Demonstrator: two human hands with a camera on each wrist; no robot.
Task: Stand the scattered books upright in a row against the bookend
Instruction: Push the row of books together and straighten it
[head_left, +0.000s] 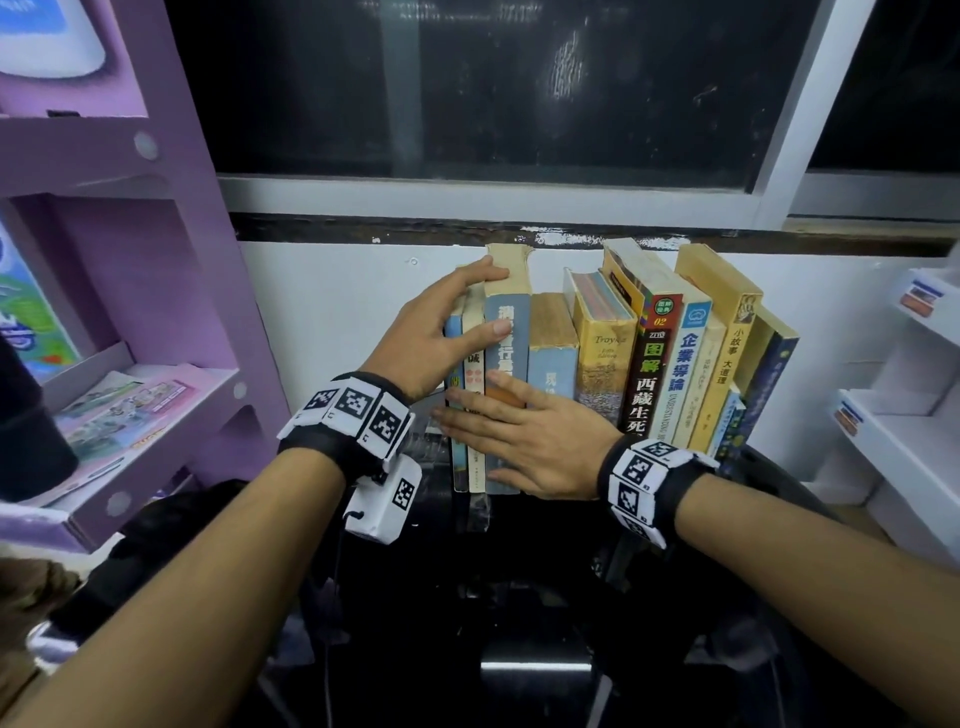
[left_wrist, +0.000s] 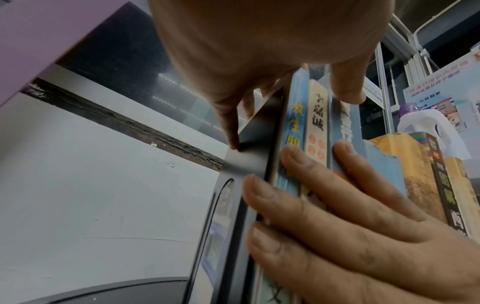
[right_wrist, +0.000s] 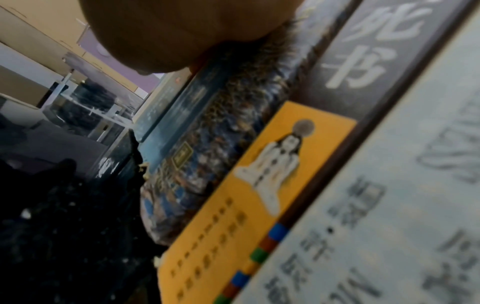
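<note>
A row of books (head_left: 597, 353) stands spine-out on a black surface against the white wall; the ones at the right end lean left. At the left end a dark bookend (left_wrist: 244, 160) stands against a thin blue book (left_wrist: 293, 123) and a cream one (left_wrist: 315, 127). My left hand (head_left: 467, 312) lies over that end, its fingers straight against the bookend's outer face and its thumb across the tall grey-blue book (head_left: 506, 322). My right hand (head_left: 483, 431) presses flat on the lower spines, fingers spread. In the right wrist view only my palm (right_wrist: 168, 30) and blurred spines show.
A purple shelf unit (head_left: 130, 260) with leaflets stands close on the left. White shelves (head_left: 909, 415) stand at the right. A dark window (head_left: 519, 78) and its sill run above the books. The black surface (head_left: 519, 597) stretches toward me.
</note>
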